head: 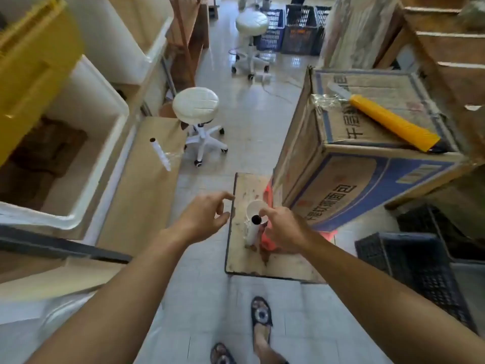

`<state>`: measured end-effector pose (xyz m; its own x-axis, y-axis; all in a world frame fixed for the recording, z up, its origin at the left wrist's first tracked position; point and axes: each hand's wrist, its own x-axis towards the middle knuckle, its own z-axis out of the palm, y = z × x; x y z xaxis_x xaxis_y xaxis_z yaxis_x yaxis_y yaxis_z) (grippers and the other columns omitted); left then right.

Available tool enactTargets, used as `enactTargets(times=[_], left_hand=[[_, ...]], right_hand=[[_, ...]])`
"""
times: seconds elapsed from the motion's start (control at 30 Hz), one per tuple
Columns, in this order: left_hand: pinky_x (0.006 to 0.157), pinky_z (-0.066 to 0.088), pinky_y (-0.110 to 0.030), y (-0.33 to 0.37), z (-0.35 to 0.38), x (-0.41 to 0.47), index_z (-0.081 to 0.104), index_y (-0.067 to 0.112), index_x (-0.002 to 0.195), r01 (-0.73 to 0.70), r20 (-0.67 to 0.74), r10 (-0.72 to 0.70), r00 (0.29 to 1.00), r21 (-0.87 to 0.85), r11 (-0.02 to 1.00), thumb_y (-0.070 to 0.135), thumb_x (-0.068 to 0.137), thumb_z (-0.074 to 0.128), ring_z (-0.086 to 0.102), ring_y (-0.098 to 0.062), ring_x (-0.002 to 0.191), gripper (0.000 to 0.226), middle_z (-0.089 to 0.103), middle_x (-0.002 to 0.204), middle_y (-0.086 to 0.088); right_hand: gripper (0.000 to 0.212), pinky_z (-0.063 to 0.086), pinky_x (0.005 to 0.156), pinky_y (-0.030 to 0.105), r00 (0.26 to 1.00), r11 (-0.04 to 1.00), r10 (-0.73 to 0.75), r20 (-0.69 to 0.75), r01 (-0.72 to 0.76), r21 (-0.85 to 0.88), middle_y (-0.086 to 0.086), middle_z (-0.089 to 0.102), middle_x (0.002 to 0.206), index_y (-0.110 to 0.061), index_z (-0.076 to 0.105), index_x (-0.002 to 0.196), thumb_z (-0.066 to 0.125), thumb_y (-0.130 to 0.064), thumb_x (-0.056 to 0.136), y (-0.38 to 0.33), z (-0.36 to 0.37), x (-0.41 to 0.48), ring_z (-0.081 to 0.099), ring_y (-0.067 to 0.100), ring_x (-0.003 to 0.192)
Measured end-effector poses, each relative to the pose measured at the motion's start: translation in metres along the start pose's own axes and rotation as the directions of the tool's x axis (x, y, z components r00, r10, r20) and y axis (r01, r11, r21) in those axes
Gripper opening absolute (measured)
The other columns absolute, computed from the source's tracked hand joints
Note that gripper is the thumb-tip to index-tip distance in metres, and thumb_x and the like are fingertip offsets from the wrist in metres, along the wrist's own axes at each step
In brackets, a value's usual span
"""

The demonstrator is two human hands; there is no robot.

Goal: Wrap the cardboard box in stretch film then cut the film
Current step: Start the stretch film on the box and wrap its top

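Looking down from the head view, the person's right hand (282,227), at 5 o'clock, curls fingers and thumb round the upper end of a white roll of stretch film (251,231). The roll stands upright on a worn wooden board (246,264) that lies on the tiled floor. The left hand (202,216), at 7 o'clock, holds nothing; its fingers are loosely spread and half bent, just beside the board's left edge.

At 3 o'clock stands the brown cardboard box with blue printing (341,179), raised on a red object (267,195) whose form cannot be made out. On the box's top lie a yellow utility knife (393,122) and, at the near left corner, a crumple of clear film (325,99).

At 9 o'clock a second white film roll (160,153) lies on a brown cardboard-covered surface (136,195), beside a white foam bin (105,106). A white padded stool (195,103) stands at 11 o'clock and dark blue crates (301,27) at 1 o'clock. A black crate (420,271) sits at 4 o'clock, and patterned slippers (261,313) show at 6 o'clock.
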<state>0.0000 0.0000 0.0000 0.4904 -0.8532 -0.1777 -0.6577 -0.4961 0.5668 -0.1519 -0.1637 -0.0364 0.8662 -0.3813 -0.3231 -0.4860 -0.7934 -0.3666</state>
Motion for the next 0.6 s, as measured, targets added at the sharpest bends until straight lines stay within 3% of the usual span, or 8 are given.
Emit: enactTargets(times=[0.17, 0.27, 0.37, 0.5, 0.6], left_hand=[[0.074, 0.051, -0.033, -0.017, 0.023, 0.017, 0.065, 0.024, 0.112, 0.064, 0.021, -0.062, 0.998, -0.063, 0.996, 0.022, 0.088, 0.066, 0.054, -0.003, 0.070, 0.024, 0.053, 0.070, 0.012], [0.070, 0.049, -0.029, -0.025, 0.030, 0.023, 0.064, 0.027, 0.112, 0.077, 0.035, -0.074, 0.997, -0.073, 0.994, 0.023, 0.089, 0.065, 0.058, -0.004, 0.069, 0.024, 0.061, 0.077, 0.013], [0.071, 0.050, -0.027, -0.031, 0.036, 0.026, 0.064, 0.026, 0.115, 0.115, 0.053, -0.110, 0.992, -0.099, 0.988, 0.021, 0.090, 0.064, 0.062, -0.008, 0.072, 0.026, 0.064, 0.084, 0.012], [0.071, 0.052, -0.025, -0.031, 0.043, 0.024, 0.063, 0.026, 0.117, 0.150, 0.087, -0.141, 0.986, -0.108, 0.983, 0.021, 0.091, 0.062, 0.063, -0.006, 0.075, 0.026, 0.064, 0.088, 0.013], [0.067, 0.045, -0.015, -0.026, 0.046, 0.020, 0.062, 0.026, 0.118, 0.169, 0.112, -0.157, 0.981, -0.108, 0.980, 0.022, 0.092, 0.061, 0.062, -0.004, 0.076, 0.026, 0.064, 0.091, 0.013]], right_hand=[[0.041, 0.032, 0.055, 0.024, 0.986, 0.991, -0.068, 0.154, 0.084, -0.106, 0.004, 0.055, 0.116, -0.024, 0.053, 0.136, 0.053, -0.016, 0.096, 0.018, 0.031, 0.024, 0.052, 0.021, 0.080], [0.033, 0.037, 0.063, 0.031, 0.986, 0.981, -0.051, 0.158, 0.079, -0.176, 0.009, 0.059, 0.114, -0.016, 0.059, 0.123, 0.051, -0.007, 0.092, 0.020, 0.049, 0.043, 0.057, 0.028, 0.085], [0.024, 0.039, 0.062, 0.034, 0.984, 0.968, -0.058, 0.170, 0.097, -0.231, 0.010, 0.063, 0.108, -0.013, 0.060, 0.110, 0.049, -0.004, 0.090, 0.020, 0.062, 0.052, 0.063, 0.032, 0.088], [0.019, 0.029, 0.053, 0.025, 0.984, 0.966, -0.079, 0.162, 0.115, -0.230, 0.005, 0.065, 0.110, -0.013, 0.061, 0.111, 0.048, -0.010, 0.097, 0.023, 0.065, 0.047, 0.065, 0.026, 0.093], [0.017, 0.016, 0.047, 0.015, 0.981, 0.971, -0.130, 0.141, 0.155, -0.184, 0.001, 0.064, 0.107, -0.014, 0.062, 0.107, 0.048, -0.010, 0.099, 0.028, 0.057, 0.035, 0.063, 0.019, 0.093]])
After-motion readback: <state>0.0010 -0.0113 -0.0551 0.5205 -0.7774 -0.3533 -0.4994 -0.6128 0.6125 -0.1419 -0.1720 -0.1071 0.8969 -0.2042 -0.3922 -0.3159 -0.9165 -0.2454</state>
